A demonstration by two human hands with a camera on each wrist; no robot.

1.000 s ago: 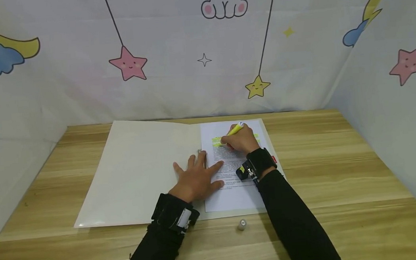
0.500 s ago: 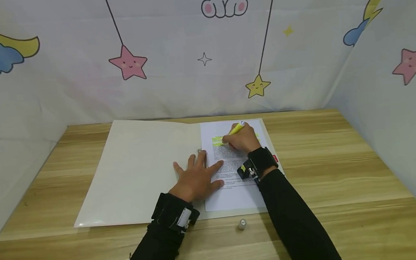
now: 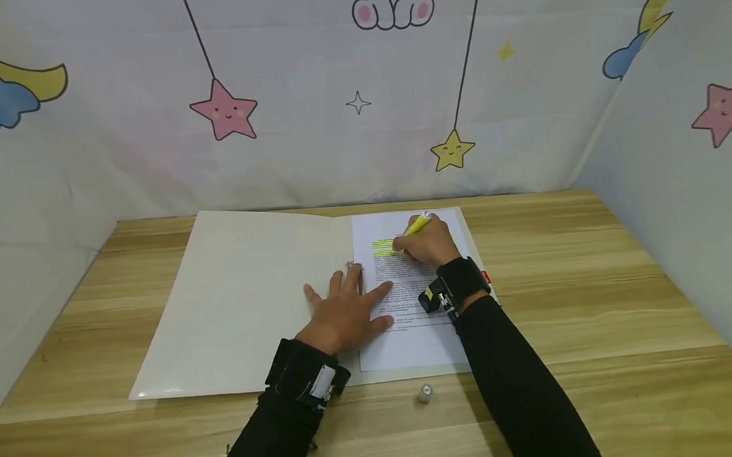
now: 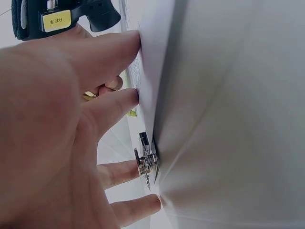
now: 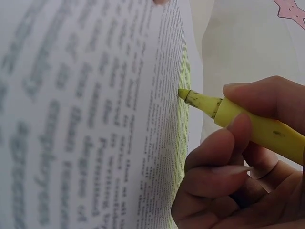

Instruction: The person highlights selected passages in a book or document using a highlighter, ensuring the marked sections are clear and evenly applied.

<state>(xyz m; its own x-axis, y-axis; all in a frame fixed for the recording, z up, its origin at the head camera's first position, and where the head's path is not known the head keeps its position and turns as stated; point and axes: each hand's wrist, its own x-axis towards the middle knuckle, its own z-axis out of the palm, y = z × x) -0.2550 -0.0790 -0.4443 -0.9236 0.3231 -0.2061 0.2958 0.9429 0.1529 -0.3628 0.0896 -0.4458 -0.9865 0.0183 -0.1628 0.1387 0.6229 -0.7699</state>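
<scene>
My right hand [image 3: 431,242] pinches a yellow highlighter [image 5: 262,126] between thumb and fingers. In the right wrist view its uncapped tip meets the printed sheet [image 5: 109,95] at a band of yellow-marked lines near the top. My left hand [image 3: 341,315] lies with fingers spread across the sheet's left edge and the folder's inner fold. Thumb and index fingertip rest on the paper. Beneath the sheet is an open white folder [image 3: 244,299]. A metal clip [image 4: 147,162] at the fold shows beside the left fingers in the left wrist view.
A small grey cap [image 3: 425,393] stands on the wooden table [image 3: 598,326] just in front of the folder. A red tag [image 3: 485,277] shows at the folder's right edge. Behind the table hangs a white cloth backdrop [image 3: 311,155] with printed stars.
My right hand has shifted slightly to the right over the highlighted lines, highlighter still pinched. The left hand has stayed in place on the sheet.
</scene>
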